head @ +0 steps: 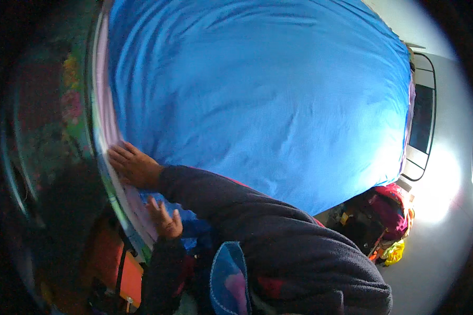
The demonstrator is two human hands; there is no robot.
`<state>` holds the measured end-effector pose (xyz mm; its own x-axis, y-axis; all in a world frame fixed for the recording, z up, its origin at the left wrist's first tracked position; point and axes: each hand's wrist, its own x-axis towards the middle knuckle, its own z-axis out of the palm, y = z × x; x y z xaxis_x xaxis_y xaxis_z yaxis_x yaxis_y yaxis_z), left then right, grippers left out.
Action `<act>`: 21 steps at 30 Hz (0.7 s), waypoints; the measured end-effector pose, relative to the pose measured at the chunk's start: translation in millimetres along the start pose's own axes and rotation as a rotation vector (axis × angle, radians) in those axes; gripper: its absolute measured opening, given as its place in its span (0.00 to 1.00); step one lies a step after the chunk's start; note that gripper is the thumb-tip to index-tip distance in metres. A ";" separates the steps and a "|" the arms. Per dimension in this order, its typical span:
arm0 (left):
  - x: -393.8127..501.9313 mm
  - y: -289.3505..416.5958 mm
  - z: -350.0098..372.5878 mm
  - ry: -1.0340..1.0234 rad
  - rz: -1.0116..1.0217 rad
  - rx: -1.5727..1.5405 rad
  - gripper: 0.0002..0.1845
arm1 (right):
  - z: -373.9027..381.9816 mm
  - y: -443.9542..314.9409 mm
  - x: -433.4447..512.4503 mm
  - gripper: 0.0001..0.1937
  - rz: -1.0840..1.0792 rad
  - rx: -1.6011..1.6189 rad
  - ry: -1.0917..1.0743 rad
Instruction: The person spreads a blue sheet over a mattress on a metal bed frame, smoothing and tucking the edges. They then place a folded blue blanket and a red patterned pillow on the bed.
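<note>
A blue bedsheet (pixel 260 98) spreads over what looks like a mattress, with wrinkles across it and folds at the far end. Along its left side runs a pale pink fabric border (pixel 104 98). My right hand (pixel 136 163) lies palm down where the blue cloth meets this border, fingers stretched out and nothing seen in them. Lower down, my left hand (pixel 165 220) hovers at or rests against the same border; contact is unclear. Its fingers are apart and it appears to hold nothing. My dark right sleeve (pixel 260 212) crosses the near part of the sheet and hides some of it.
On the left is a dark surface with a flower pattern (pixel 71 102). Below it stands an orange-red object (pixel 132 275), partly in shadow. Red and maroon cloth (pixel 394 212) and a yellow bag-like item (pixel 394 252) sit at the lower right. A black tubular frame (pixel 433 102) stands beyond.
</note>
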<state>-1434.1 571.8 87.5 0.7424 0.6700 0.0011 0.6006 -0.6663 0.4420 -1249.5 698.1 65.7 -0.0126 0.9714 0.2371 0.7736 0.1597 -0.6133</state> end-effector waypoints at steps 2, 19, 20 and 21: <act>-22.0 -16.4 13.0 0.028 0.109 0.156 0.37 | 0.3 -20.4 -21.7 0.29 -0.059 0.097 0.125; -42.0 -47.7 40.0 -0.063 0.080 0.160 0.33 | -25.2 -75.7 -194.9 0.33 -0.006 -0.007 -0.364; -46.4 -49.6 33.5 -0.101 0.098 0.180 0.33 | -28.9 -81.5 -203.9 0.32 -0.111 0.008 -0.364; -55.8 -51.5 23.7 -0.154 0.103 0.210 0.33 | -38.0 -87.2 -216.5 0.31 -0.202 0.025 -0.428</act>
<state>-1499.4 561.0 43.4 0.8293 0.5485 -0.1068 0.5563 -0.7922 0.2509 -1290.2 467.2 96.5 -0.4256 0.9046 0.0253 0.7129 0.3524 -0.6062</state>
